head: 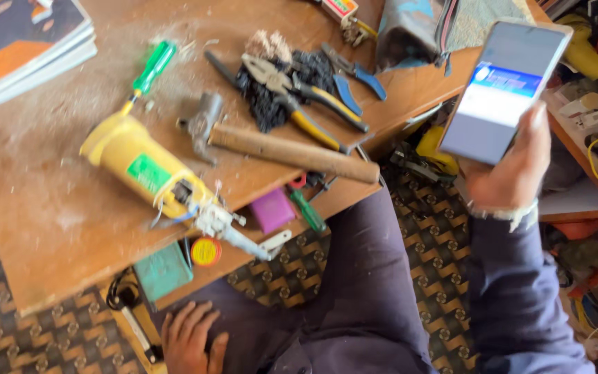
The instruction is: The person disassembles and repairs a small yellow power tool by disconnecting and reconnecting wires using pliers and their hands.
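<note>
Phone (505,90) with lit screen, slim, pale-edged, tilted, clasped from below in right hand (513,173) (thumb along its edge), left hand (192,341) resting flat, fingers loosely spread, on lap.

We record bright, even daylight with soft, short shadows under the wooden-handled hammer (292,152) on the dusty brown wooden table (50,215). The lit rectangular phone screen (503,90) glows pale and slightly washed out. Motion blur softens the whole frame, most at the cluttered right edge.
</note>
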